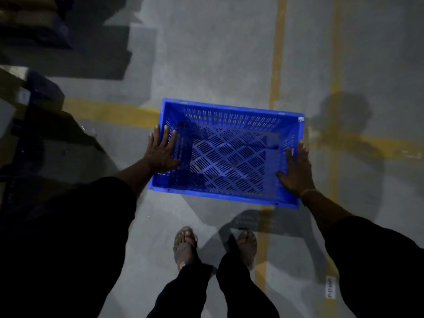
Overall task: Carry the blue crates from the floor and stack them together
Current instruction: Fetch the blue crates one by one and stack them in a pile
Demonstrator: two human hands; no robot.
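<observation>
The blue crate (227, 152) is sitting between the person's two hands, above the grey floor (218, 53) with its yellow lines (277, 53). The left hand (160, 152) is pressing flat against the crate's left end, fingers spread; the right hand (297, 171) is lying spread against the right end.

Floor (218, 53): grey concrete, dim light, marked with yellow lines (276, 65) that cross. Blue crate (229, 154) sits over the crossing; whether it rests on the floor cannot be told. Two sandalled feet (185, 246) stand near it. White label (330, 286) stuck beside a line.
</observation>
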